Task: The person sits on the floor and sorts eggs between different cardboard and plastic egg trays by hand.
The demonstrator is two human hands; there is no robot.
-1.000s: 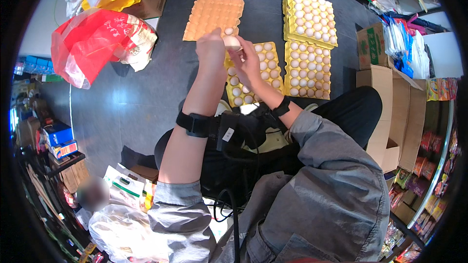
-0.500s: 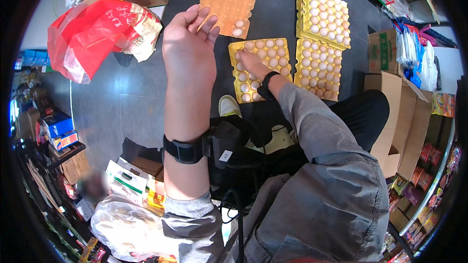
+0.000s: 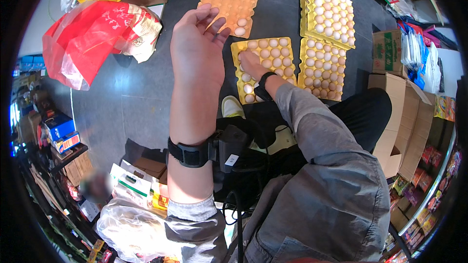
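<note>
My left hand point(image 3: 199, 51) is raised over the floor beside the orange egg tray point(image 3: 226, 6), its fingers loosely bent and apart, with nothing visible in them; the thumb is hidden. Two eggs point(image 3: 240, 31) sit in that tray's near right corner. My right hand point(image 3: 250, 65) reaches down to the left column of a yellow egg tray point(image 3: 236, 46), its fingers closed about an egg there; the fingertips are partly hidden. Eggs fill most of the cups that show in this tray. Black straps circle both my wrists.
To the right lie a full yellow tray of eggs point(image 3: 321, 70) and a higher, stacked one point(image 3: 334, 12). An open cardboard box point(image 3: 390, 122) stands near my right knee. A red plastic bag point(image 3: 92, 34) lies at the left. Shelves of packets point(image 3: 424, 180) line the right side.
My left hand has shifted slightly right, its fingers still bent. My right hand stays at the left column of the yellow tray. The whole view has moved slightly.
</note>
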